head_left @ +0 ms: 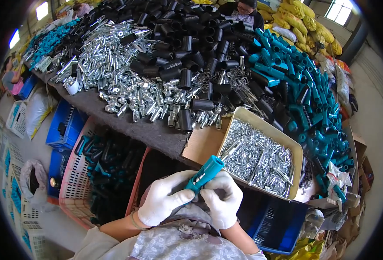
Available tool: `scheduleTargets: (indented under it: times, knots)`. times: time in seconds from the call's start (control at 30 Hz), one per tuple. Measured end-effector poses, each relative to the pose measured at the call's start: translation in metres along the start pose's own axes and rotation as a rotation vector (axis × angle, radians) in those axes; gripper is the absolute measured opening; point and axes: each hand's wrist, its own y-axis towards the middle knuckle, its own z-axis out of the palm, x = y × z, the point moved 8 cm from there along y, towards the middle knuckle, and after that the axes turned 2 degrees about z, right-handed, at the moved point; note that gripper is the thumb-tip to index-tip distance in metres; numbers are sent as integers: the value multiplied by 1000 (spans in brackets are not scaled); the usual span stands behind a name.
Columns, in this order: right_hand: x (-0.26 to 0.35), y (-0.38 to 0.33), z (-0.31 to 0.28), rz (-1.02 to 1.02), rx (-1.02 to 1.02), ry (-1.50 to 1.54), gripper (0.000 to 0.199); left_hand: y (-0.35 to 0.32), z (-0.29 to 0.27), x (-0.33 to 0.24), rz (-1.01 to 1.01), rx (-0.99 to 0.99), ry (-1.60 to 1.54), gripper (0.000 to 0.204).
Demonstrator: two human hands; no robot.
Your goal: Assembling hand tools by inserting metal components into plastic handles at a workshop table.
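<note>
A teal plastic tool handle [205, 172], hollow at its upper end, is held tilted in front of my body. My left hand [165, 199], in a white glove, is closed round its lower left side, thumb along the front. The gloved right hand [222, 200] pinches at the lower right side of the same handle; whether a small part sits between those fingertips is hidden. Just beyond the hands stands a cream tray [296, 167] of small silver metal parts, split by a divider.
Silver metal fittings [109, 60], black plastic sleeves [187, 43] and teal housings [313, 95] are heaped on the table. A pink basket [76, 186] with teal-and-black pieces stands at left, a blue bin [282, 229] at right. Across the table sits another person [243, 13].
</note>
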Motion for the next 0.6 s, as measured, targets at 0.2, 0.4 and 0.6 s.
scheduleTargets:
  times: [0.2, 0.4, 0.6]
  knots:
    - [-17, 1, 26, 566, 66, 534, 30, -8, -12, -26, 281, -33, 524, 47]
    - [0, 34, 36, 396, 501, -41, 38, -9, -19, 8, -44, 150, -319, 56]
    - [14, 132, 41, -204, 365, -833, 18, -21, -48, 4, -27, 53, -532, 66]
